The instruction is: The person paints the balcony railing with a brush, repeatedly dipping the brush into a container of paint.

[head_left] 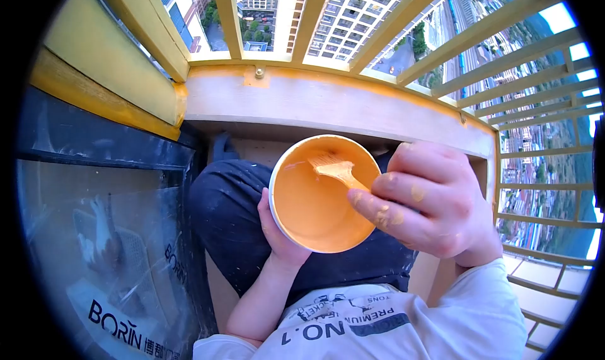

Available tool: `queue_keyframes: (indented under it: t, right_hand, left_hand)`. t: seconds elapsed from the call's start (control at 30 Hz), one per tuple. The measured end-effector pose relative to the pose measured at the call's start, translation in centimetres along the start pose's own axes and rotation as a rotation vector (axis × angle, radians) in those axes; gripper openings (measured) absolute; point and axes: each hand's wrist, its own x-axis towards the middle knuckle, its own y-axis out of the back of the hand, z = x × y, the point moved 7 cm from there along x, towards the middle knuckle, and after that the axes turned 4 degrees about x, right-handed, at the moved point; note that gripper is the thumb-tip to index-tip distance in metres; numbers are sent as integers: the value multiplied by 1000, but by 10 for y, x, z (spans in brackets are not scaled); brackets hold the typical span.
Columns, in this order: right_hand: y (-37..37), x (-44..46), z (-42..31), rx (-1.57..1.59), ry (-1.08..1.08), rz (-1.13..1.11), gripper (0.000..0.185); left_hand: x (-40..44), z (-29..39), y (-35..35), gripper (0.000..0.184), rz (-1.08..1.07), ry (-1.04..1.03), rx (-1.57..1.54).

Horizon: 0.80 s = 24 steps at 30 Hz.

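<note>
A round tub [315,224] of orange-yellow paint is tilted toward the camera above my lap. My left hand [280,237] holds the tub by its lower left side, with part of the fingers hidden behind it. My right hand [428,199] is closed on the handle of a paint brush [337,169], and its fingers carry paint smears. The paint-coated bristles are inside the tub, near its upper inner wall.
Yellow railing bars [391,35] curve along the front and right, with buildings far below. A pale ledge [315,95] runs under them. At the left stand a yellow post [120,63] and a dark-framed glass panel [101,246] with printed lettering.
</note>
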Motion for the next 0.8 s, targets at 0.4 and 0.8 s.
queue_keyframes:
  t: [0.4, 0.8]
  right_hand:
    - [-99, 13, 156, 566, -599, 545, 16]
    - [-144, 30, 175, 302, -494, 511, 13]
  left_hand:
    - [-11, -19, 39, 70, 234, 176, -120]
    - [12, 3, -2, 84, 172, 90, 93]
